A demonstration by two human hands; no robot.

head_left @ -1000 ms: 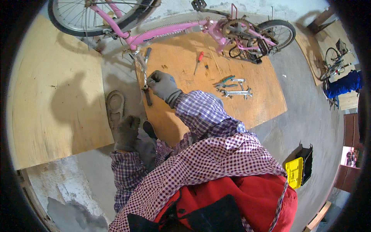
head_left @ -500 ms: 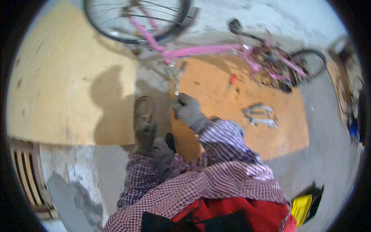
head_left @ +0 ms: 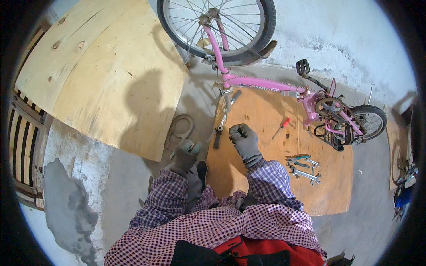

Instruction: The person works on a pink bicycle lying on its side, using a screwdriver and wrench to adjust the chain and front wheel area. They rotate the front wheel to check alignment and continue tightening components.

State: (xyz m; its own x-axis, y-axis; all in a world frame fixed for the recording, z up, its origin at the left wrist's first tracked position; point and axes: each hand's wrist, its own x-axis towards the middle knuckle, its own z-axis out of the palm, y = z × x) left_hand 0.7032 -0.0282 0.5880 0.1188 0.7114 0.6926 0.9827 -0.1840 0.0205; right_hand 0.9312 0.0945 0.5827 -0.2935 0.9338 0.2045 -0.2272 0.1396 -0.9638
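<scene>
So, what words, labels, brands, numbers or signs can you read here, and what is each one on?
Pink bicycle: dark lettering runs along the main tube; I won't copy it out.
Wrenches, pliers and red-handled screwdriver: any markings are too small to read.
White wall: stains, but no sign or writing that I can make out.

Handlebar point(head_left: 216, 141) sits between left hand point(head_left: 186, 154) and right hand point(head_left: 243, 142); pink frame point(head_left: 262, 83) blocks ahead. Board point(head_left: 266, 150) clear just right of right hand, until screwdriver point(head_left: 285, 123), pliers point(head_left: 298, 162), wrenches point(head_left: 305, 175) obstruct.
</scene>
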